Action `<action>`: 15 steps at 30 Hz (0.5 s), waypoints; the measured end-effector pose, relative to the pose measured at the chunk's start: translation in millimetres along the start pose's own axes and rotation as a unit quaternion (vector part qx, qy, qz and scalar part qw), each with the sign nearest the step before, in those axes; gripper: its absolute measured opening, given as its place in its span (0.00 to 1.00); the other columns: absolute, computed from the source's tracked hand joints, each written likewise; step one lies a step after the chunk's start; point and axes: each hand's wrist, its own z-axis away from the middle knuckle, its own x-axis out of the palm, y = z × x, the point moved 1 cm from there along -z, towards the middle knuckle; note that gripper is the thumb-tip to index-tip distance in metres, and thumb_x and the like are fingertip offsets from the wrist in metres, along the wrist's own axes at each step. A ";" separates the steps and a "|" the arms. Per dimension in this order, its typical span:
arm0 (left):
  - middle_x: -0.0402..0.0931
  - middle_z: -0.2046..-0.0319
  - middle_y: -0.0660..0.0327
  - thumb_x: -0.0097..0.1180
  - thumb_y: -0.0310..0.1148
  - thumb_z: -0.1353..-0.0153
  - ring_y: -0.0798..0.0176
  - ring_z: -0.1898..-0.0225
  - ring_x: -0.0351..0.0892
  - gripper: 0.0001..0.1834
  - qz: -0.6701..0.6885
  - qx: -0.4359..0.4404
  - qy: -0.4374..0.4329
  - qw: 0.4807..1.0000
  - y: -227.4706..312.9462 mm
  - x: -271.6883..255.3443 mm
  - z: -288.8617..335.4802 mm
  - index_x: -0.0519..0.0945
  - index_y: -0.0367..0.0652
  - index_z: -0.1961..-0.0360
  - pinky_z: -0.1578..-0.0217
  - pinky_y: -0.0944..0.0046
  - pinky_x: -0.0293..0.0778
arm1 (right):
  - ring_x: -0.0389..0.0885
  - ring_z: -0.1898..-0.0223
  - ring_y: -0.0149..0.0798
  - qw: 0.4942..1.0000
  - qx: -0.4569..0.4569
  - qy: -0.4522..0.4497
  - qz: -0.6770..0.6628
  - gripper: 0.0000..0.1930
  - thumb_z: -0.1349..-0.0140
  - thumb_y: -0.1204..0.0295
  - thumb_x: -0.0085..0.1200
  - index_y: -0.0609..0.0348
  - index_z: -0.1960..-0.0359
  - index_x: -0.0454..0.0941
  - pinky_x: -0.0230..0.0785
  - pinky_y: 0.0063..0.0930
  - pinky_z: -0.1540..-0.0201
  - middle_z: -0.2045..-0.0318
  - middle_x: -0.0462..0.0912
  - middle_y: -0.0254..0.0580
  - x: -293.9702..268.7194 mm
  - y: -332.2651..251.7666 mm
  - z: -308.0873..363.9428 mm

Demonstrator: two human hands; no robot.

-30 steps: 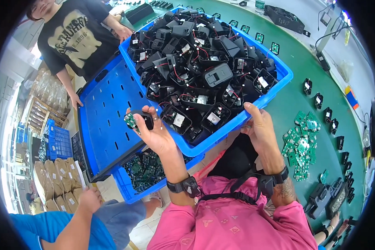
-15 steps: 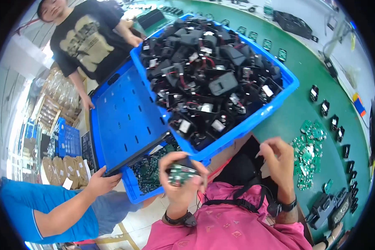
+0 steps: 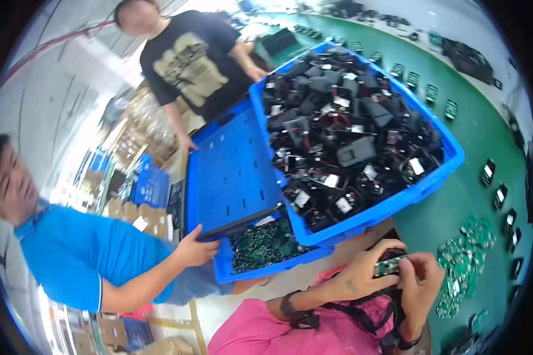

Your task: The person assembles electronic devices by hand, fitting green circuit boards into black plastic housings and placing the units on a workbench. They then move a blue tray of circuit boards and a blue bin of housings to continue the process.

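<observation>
My left hand (image 3: 361, 273) is closed around a small black plastic housing with a green circuit board (image 3: 386, 268) in it. From the other side, my right hand (image 3: 421, 283) meets it, thumb and fingers bent against the board's edge. Whether those fingers also pinch a smaller part cannot be seen. Both hands are low in the view, in front of my pink top and beside the green table (image 3: 417, 216). A loose pile of green circuit boards (image 3: 465, 257) lies just right of my right hand.
A blue crate (image 3: 450, 160) heaped with black plastic housings (image 3: 356, 152) stands ahead. Left of it are a blue tray (image 3: 234, 163) and a blue bin of circuit boards (image 3: 266, 245). Two people (image 3: 95, 248) stand at the left, hands on the tray and crate. Housings line the table's right side.
My left hand has carried the housing and board rightward to meet my right hand, which has closed in on it. The view has turned, so the crate and people appear farther right.
</observation>
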 end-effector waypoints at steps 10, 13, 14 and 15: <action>0.63 0.40 0.55 0.54 0.16 0.46 0.61 0.45 0.72 0.44 0.269 -0.060 -0.065 0.959 -25.8 -0.9 -22.7 0.50 0.38 0.28 0.47 0.60 0.75 | 0.82 0.74 0.29 0.999 -0.032 0.025 0.007 0.10 0.43 0.78 0.62 0.65 0.59 0.80 0.73 0.22 0.72 0.74 0.83 0.42 -11.6 22.9 -26.1; 0.62 0.38 0.53 0.54 0.16 0.47 0.61 0.45 0.73 0.45 0.281 -0.084 -0.104 0.950 -30.2 8.7 -33.9 0.49 0.38 0.28 0.48 0.60 0.75 | 0.83 0.74 0.31 0.999 -0.029 0.035 0.001 0.11 0.42 0.78 0.62 0.65 0.57 0.80 0.73 0.23 0.72 0.72 0.83 0.43 -21.2 31.9 -20.4; 0.62 0.39 0.53 0.56 0.20 0.47 0.58 0.44 0.73 0.45 0.284 -0.082 -0.110 0.949 -32.2 11.9 -36.0 0.49 0.39 0.28 0.49 0.58 0.76 | 0.83 0.73 0.31 0.999 -0.023 0.039 -0.007 0.11 0.41 0.78 0.62 0.65 0.57 0.80 0.74 0.23 0.72 0.71 0.83 0.44 -24.1 33.7 -18.4; 0.62 0.39 0.52 0.57 0.23 0.47 0.55 0.44 0.72 0.46 0.287 -0.080 -0.116 0.947 -34.6 14.5 -37.9 0.49 0.39 0.29 0.51 0.56 0.77 | 0.83 0.73 0.31 0.999 -0.018 0.041 -0.014 0.11 0.41 0.78 0.61 0.65 0.57 0.80 0.74 0.22 0.71 0.70 0.83 0.44 -25.2 35.9 -16.8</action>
